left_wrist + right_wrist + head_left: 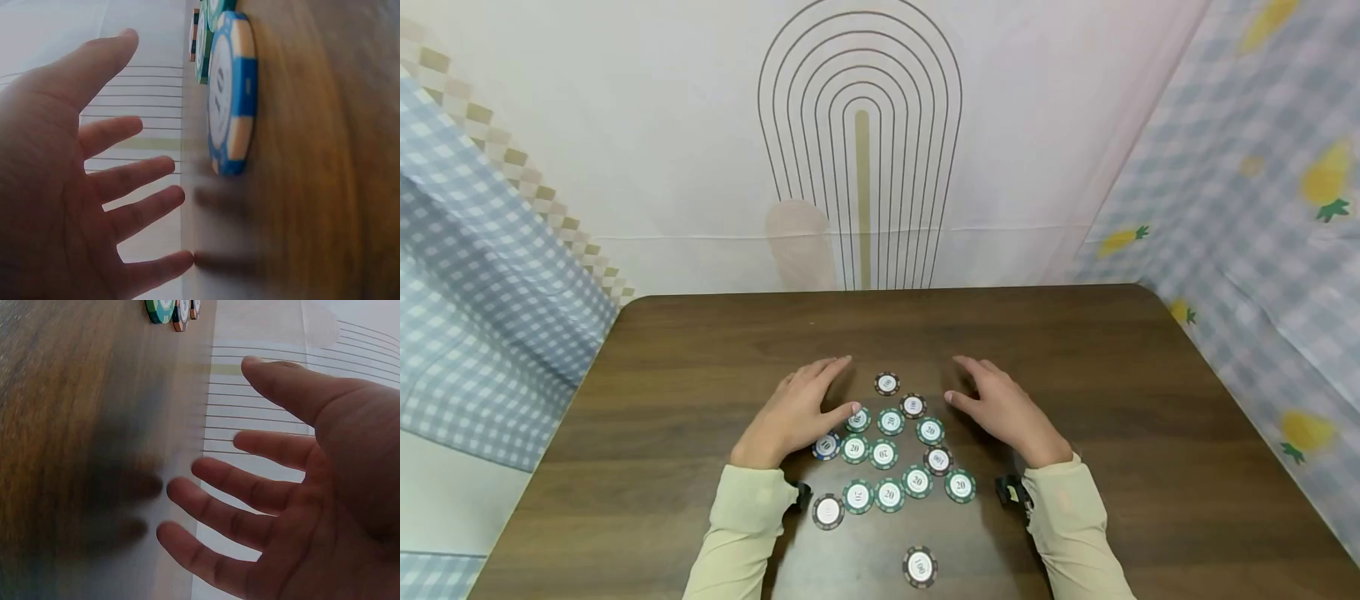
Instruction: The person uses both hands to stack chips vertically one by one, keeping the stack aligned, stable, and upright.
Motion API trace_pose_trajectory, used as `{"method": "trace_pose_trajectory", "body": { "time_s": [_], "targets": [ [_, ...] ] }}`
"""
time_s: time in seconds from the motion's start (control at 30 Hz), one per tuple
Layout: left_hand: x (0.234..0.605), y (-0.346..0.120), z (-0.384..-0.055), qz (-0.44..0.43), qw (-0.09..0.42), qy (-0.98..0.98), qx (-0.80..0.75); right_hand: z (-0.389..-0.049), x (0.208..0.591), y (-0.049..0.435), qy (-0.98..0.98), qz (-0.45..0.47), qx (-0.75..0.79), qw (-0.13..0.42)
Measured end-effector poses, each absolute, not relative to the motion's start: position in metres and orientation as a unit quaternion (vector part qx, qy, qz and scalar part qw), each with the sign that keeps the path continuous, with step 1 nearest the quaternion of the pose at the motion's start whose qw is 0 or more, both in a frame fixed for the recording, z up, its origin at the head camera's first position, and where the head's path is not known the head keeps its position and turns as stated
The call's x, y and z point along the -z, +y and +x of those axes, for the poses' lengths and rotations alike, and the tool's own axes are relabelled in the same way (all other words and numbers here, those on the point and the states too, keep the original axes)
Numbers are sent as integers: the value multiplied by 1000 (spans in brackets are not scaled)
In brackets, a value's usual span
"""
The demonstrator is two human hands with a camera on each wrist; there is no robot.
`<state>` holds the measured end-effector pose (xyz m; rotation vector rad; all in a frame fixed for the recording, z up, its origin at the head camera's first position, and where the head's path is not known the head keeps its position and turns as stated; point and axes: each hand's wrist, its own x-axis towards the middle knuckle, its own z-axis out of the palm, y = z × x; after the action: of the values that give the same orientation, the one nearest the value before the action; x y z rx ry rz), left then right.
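Several poker chips lie flat and spread out on the table between my two hands. My left hand (pixel 792 414) is at the left of the group, fingers spread and nothing in them. Its thumb overlaps a green chip (pixel 858 420) in the head view, and a blue chip (pixel 232 94) marked 10 lies close beside that hand. On the other side, my right hand (pixel 1009 410) has its fingers apart and holds nothing. Nearest to it are a green 20 chip (pixel 930 430) and black chips such as this black chip (pixel 913 406). Another black chip (pixel 920 567) lies alone toward the front.
The chips lie on a dark wooden table (pixel 1150 375) with rounded far corners. Behind it hangs a white cloth (pixel 700 125) printed with arches. Checked blue curtains (pixel 482 250) hang at the left, and a checked cloth with yellow fruit (pixel 1262 250) at the right.
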<state>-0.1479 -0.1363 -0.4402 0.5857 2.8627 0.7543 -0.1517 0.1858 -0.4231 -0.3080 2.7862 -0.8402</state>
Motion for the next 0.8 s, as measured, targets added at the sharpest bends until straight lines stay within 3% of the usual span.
{"method": "trace_pose_trajectory", "body": {
  "time_s": [0.8],
  "targets": [
    [445, -108, -145, 281, 70, 915, -280, -147, 422, 178, 923, -168, 315, 141]
  ]
}}
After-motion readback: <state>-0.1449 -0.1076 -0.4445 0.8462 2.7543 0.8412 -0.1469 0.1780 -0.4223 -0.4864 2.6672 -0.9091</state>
